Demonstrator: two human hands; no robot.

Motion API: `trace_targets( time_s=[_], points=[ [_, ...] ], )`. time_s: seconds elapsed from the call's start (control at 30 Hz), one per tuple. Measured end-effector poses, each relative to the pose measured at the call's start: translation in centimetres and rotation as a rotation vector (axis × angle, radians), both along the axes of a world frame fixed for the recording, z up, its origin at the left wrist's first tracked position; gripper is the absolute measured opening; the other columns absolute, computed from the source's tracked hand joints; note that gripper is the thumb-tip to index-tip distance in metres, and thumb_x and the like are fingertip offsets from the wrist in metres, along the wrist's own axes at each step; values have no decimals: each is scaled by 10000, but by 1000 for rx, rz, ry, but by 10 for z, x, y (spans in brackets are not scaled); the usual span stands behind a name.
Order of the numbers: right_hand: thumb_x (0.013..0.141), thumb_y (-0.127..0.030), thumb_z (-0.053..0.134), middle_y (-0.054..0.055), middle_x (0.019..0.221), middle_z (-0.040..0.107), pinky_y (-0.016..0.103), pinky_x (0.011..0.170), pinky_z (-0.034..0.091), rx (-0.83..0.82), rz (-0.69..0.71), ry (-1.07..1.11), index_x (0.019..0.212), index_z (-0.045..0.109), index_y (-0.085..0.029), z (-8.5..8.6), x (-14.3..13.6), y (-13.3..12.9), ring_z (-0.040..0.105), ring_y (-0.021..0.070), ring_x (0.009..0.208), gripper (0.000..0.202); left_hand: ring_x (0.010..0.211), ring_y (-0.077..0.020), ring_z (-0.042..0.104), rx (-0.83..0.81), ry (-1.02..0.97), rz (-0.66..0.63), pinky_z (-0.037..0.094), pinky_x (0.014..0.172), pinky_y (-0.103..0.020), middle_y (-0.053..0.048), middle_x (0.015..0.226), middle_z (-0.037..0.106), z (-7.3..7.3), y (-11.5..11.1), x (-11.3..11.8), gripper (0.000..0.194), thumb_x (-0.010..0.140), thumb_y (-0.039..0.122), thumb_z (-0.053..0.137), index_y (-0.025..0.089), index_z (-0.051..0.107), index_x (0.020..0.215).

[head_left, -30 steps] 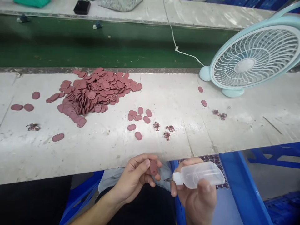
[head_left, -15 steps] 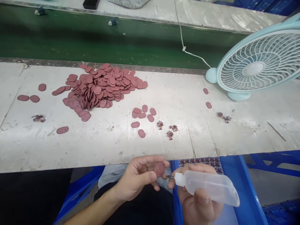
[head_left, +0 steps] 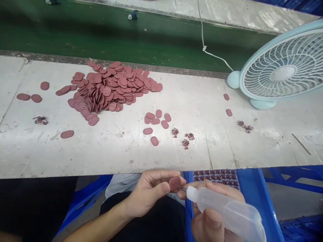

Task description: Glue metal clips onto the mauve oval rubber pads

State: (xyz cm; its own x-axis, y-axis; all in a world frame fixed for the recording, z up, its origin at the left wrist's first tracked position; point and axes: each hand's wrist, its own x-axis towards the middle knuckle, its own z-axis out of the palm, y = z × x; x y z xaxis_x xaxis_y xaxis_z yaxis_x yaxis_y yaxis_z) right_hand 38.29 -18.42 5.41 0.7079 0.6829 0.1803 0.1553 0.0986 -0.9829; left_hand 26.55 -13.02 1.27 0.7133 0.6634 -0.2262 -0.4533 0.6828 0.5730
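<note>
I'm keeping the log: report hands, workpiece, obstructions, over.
Left hand pinching maroon oval disc. Right hand gripping translucent plastic squeeze bottle, dark pointed nozzle at disc, contact unclear. No obstruction visible between them.

Showed a long, scuffed white table [head_left: 101, 154], seamed and stained, running left to right. Had a dark green strip [head_left: 101, 40] behind it, then a second pale tabletop [head_left: 234, 18]. Included a light blue fan [head_left: 282, 73] standing at the right and a knotted white cord [head_left: 204, 48] across the strip. Took in grey floor [head_left: 284, 198] and blue plastic frames [head_left: 297, 170] at lower right. Caught white glare on both tabletops.
</note>
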Motion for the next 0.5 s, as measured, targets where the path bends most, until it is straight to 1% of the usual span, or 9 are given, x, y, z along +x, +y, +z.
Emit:
trace_targets(
  time_s=[0.1, 0.17, 0.23, 0.3, 0.4, 0.5],
  points=[
    [820, -486, 618, 9, 695, 618, 477, 431, 497, -25, -80, -14, 1051, 634, -353, 2, -6, 4, 578, 279, 521, 267, 837, -183, 694, -12, 10, -2, 555, 874, -363, -84, 968, 755, 0, -1, 0, 315, 896, 373, 702, 191, 758, 1147],
    [812, -471, 621, 12, 684, 589, 470, 408, 464, -36, -102, -46, 1039, 647, -358, 3, -8, 5, 557, 276, 503, 254, 840, -183, 693, -26, 21, 1, 553, 874, -367, -84, 1012, 759, -1, -2, -1, 305, 893, 367, 705, 209, 759, 1149],
    [821, -480, 611, 12, 673, 550, 466, 409, 447, -34, -92, -52, 1053, 645, -362, 3, -8, 4, 565, 288, 524, 262, 830, -180, 695, -33, 19, 7, 554, 859, -362, -86, 1038, 762, -1, -2, -1, 301, 893, 361, 705, 219, 758, 1153],
    [841, -499, 602, 7, 667, 541, 469, 428, 457, -25, -54, -23, 1068, 633, -362, 4, -6, 3, 584, 295, 548, 267, 813, -177, 693, -31, 12, 1, 555, 844, -352, -88, 983, 763, 0, -1, 0, 306, 893, 371, 704, 199, 763, 1139],
    [851, -517, 623, 4, 679, 597, 468, 450, 486, -22, -12, 36, 1064, 629, -358, 5, -5, 2, 592, 279, 543, 266, 803, -176, 685, -32, 24, -19, 550, 836, -344, -86, 901, 748, 3, 0, 1, 321, 896, 385, 698, 163, 767, 1117],
    [832, -506, 652, 6, 680, 626, 452, 440, 479, -5, -37, 20, 1047, 643, -351, 6, -6, 3, 594, 278, 545, 265, 804, -171, 677, -34, 27, -18, 544, 826, -329, -82, 898, 746, 4, 1, 1, 319, 895, 383, 699, 166, 766, 1119]
  ],
)
